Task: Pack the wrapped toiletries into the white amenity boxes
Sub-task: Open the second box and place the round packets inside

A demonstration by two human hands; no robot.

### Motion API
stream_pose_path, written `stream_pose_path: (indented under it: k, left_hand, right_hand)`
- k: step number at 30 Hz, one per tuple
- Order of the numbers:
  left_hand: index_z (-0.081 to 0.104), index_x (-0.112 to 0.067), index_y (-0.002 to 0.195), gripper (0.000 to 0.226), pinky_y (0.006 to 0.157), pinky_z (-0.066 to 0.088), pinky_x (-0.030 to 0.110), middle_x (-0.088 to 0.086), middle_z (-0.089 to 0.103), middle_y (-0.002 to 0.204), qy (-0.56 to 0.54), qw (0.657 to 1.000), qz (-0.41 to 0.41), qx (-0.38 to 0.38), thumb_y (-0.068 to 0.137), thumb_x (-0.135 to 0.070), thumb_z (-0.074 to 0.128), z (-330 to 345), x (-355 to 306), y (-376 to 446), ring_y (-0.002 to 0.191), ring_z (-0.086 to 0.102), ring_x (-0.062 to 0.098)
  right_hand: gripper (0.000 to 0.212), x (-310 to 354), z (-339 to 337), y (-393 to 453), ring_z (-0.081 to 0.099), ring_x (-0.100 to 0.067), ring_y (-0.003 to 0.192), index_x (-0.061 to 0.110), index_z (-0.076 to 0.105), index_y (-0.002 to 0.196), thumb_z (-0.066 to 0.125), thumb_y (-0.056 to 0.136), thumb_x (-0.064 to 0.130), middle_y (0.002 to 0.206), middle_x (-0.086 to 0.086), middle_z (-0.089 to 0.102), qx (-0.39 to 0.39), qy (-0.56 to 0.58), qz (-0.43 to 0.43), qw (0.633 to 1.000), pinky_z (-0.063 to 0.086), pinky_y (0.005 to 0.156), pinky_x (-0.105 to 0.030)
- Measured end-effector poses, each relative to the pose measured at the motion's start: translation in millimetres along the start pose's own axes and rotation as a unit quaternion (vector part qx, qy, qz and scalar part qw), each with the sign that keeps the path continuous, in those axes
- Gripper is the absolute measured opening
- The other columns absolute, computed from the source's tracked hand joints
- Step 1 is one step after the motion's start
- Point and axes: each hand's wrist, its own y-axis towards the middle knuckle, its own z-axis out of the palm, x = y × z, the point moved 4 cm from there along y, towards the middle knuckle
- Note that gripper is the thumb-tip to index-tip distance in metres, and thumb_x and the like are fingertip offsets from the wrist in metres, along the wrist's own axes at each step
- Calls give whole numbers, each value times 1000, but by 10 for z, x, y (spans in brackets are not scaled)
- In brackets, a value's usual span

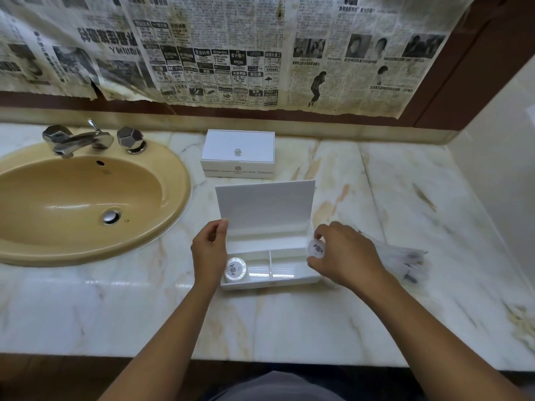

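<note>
1. Head view, looking down at a marble counter (289, 322). An open amenity box (270, 269) sits straight ahead with its lid (265, 206) tipped up and away; its long axis runs left to right across the body.

2. Left hand (209, 251): thumb and fingertips pinch the lid's lower left corner, apparently holding the lid open. It is the nearer hand to the box's left end.

3. Right hand (344, 257): fingers curled round a small round wrapped toiletry (315, 249), printed face turned toward the camera. It is at the box's right end wall, just at the rim, not yet down inside.

4. A matching round wrapped toiletry (236, 269) already lies in the left front compartment. The centre and right front compartments look bare, though glare makes that uncertain.

5. The relation that matters: the held piece is just right of the right front compartment, so a short move left and down should seat it. Judgement only.

6. Blurred clear-wrapped packets (405, 256) lie on the counter to the right, behind the right hand, nearest that hand.

7. A second white amenity box (237, 153), lid closed, stands farther back. Sink (86, 198) to the left.
</note>
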Motion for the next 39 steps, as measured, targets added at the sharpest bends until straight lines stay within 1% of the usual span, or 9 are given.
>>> stream_pose_path:
  k: [7,11,15,20,26,29,32,35,39]
  left_hand:
    - [69,-17,93,15,70,43,4,-9,70,87,-2,1000,3,1,96,-26,58,-4,6,3,78,61,-7]
    - [69,-18,93,14,70,44,6,-8,70,88,1,1000,-2,-1,96,-26,58,-8,15,9,80,62,-1]
    - [68,-20,89,12,68,42,4,-11,69,84,-5,1000,-4,-4,95,-25,59,-10,-10,-6,74,60,-7]
    - [69,-20,91,12,68,42,3,-12,70,86,-2,1000,-4,-6,95,-26,59,-12,-17,-6,78,61,-8]
    - [70,-17,96,16,70,44,3,-8,71,90,2,1000,-7,-7,95,-28,58,-18,-5,-4,86,64,2]
    - [70,-17,93,14,68,42,3,-5,71,88,-6,1000,-5,-7,95,-25,59,-14,-20,-7,78,61,-5]
    - [69,-16,92,14,69,42,3,-5,70,87,-7,1000,-3,-4,95,-24,59,-11,-32,-12,74,60,-9]
    - [69,-18,93,14,69,43,3,-8,70,87,-4,1000,-1,-4,96,-26,59,-16,-30,-12,77,60,-9]
    - [70,-17,94,15,70,43,3,-7,70,88,-3,1000,2,-3,96,-26,58,-17,-28,-16,81,62,-3]
  right_hand:
    - [34,678,71,95,54,-22,98,21,61,108,58,80,42,103,0,57,10,0,-111,994,34,71,-30]
    - [28,909,225,132,56,-25,96,19,60,97,59,80,42,98,-2,61,57,-31,-148,987,30,74,-32]
    - [24,1014,319,146,56,-27,90,18,50,84,60,82,40,97,-5,63,96,-64,-159,980,30,75,-34]
    - [35,1086,352,198,46,-26,76,16,36,68,61,84,36,94,-6,62,108,-104,-164,975,30,74,-33]
    - [13,1137,439,261,58,-24,92,20,49,91,60,86,24,101,-4,62,109,-145,-164,970,30,74,-32]
    - [21,1141,537,283,59,-25,97,17,56,106,61,87,20,106,-5,61,129,-166,-159,965,32,78,-32]
    - [23,1116,561,290,59,-25,98,16,56,108,62,86,16,107,-5,61,133,-178,-160,962,34,82,-32]
    - [26,1076,496,302,59,-25,99,15,56,109,59,85,7,107,-6,61,121,-191,-164,960,34,83,-31]
    - [27,1089,523,282,58,-24,102,15,54,113,58,87,9,110,-5,60,136,-210,-170,953,36,87,-31]
